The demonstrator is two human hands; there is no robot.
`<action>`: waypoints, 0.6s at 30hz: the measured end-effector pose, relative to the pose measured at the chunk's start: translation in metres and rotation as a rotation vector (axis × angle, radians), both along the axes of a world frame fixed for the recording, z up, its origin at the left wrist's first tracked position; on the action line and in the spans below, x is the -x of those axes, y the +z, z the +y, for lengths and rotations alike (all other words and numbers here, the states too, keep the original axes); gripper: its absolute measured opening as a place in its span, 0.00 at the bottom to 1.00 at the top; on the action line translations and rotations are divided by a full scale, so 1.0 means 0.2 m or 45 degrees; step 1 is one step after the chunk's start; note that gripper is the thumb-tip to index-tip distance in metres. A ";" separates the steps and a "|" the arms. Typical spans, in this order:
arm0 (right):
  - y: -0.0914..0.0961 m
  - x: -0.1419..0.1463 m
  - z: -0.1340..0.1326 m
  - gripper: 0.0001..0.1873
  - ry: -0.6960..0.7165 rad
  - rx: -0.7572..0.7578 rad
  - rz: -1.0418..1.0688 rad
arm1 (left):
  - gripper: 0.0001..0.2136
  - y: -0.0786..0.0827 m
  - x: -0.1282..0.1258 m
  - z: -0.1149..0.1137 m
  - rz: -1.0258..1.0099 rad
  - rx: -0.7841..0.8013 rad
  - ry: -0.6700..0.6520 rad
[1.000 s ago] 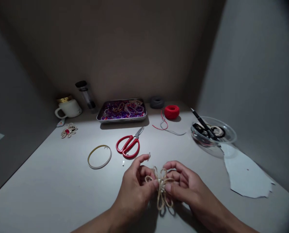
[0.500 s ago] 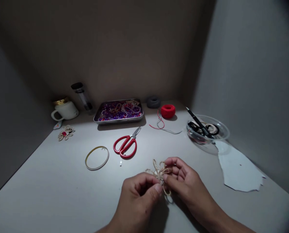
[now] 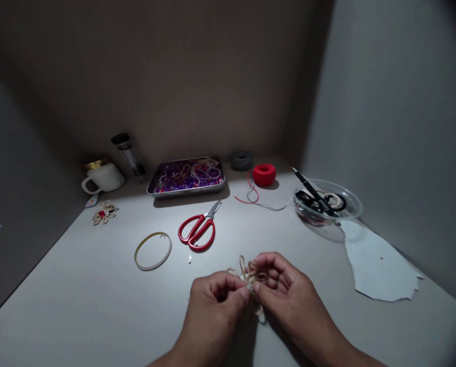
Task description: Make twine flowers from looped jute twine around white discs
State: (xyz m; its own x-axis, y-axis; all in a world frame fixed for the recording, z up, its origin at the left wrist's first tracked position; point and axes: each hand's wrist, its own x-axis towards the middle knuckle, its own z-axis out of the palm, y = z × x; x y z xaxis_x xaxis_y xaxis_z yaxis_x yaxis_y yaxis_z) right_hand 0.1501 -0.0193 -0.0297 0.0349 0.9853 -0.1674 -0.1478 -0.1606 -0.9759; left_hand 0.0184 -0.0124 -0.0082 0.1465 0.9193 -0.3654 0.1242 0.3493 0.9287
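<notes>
Between my two hands, low over the table, is a flower of looped tan twine (image 3: 243, 264), its petals fanning out above and below my fingers. My left hand (image 3: 217, 302) pinches it near the middle with thumb and forefinger. From the other side my right hand (image 3: 285, 285) grips it, thumb close to the centre and fingers curled behind the loops. The fingers hide much of the flower's middle. Red-handled scissors (image 3: 202, 230) lie beyond my hands, and a thin hoop (image 3: 135, 253) lies left of them.
A tray of beads (image 3: 185, 192) stands at the back, with a red yarn ball (image 3: 263, 175) and a grey yarn ball (image 3: 241, 160) nearby. At right are a clear bowl (image 3: 352, 203) and white paper (image 3: 381, 267). Far left, a finished-looking twine flower (image 3: 105, 212) lies before a mug (image 3: 107, 177).
Both hands have shifted slightly left with the twine flower, and it has tilted a little. My right thumb and fingers have closed in nearer its centre.
</notes>
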 end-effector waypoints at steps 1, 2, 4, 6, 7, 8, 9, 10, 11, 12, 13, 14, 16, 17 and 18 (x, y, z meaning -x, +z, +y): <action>0.00 0.00 0.00 0.12 -0.002 0.002 -0.006 | 0.08 0.00 0.00 0.00 0.005 0.006 0.005; 0.00 0.00 0.00 0.12 -0.003 0.004 -0.012 | 0.08 0.00 0.00 0.00 0.009 0.010 0.011; 0.01 0.01 -0.01 0.13 -0.006 0.009 -0.018 | 0.08 0.00 0.00 0.01 0.017 0.017 0.015; 0.01 0.01 -0.01 0.13 -0.007 0.020 -0.017 | 0.08 0.00 -0.01 0.01 0.032 0.020 0.022; 0.01 0.01 -0.01 0.13 -0.005 0.023 -0.021 | 0.08 0.01 -0.01 0.01 0.042 0.019 0.025; 0.01 0.00 -0.01 0.13 -0.002 0.024 -0.026 | 0.08 0.01 -0.01 0.01 0.050 0.022 0.028; 0.01 0.00 -0.02 0.13 0.007 0.025 -0.033 | 0.08 0.01 -0.01 0.01 0.053 0.028 0.028; 0.00 0.00 -0.02 0.12 0.018 0.024 -0.040 | 0.07 0.01 -0.01 0.01 0.055 0.034 0.029; 0.00 0.00 -0.02 0.12 0.026 0.021 -0.045 | 0.07 0.02 -0.01 0.01 0.058 0.043 0.030; -0.01 0.00 -0.03 0.12 0.031 0.018 -0.049 | 0.06 0.02 -0.01 0.01 0.060 0.054 0.033; -0.01 0.00 -0.03 0.12 0.028 0.012 -0.052 | 0.06 0.02 -0.01 0.01 0.059 0.067 0.039; -0.02 0.00 -0.03 0.12 0.022 0.005 -0.055 | 0.06 0.02 -0.02 0.01 0.054 0.082 0.052; -0.02 0.00 -0.04 0.12 0.006 -0.010 -0.060 | 0.05 0.02 -0.03 0.01 0.045 0.107 0.079; -0.02 0.00 -0.04 0.11 0.006 -0.012 -0.063 | 0.05 0.02 -0.03 0.01 0.050 0.113 0.093; -0.03 0.00 -0.03 0.11 0.004 -0.012 -0.067 | 0.05 0.03 -0.04 0.01 0.060 0.114 0.103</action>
State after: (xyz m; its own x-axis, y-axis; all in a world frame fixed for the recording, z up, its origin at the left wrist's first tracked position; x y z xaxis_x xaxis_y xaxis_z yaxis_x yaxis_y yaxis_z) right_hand 0.1494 -0.0262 -0.0348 0.0400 0.9870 -0.1559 -0.0958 -0.1515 -0.9838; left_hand 0.0255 -0.0103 -0.0028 0.0540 0.8906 -0.4516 0.1348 0.4416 0.8870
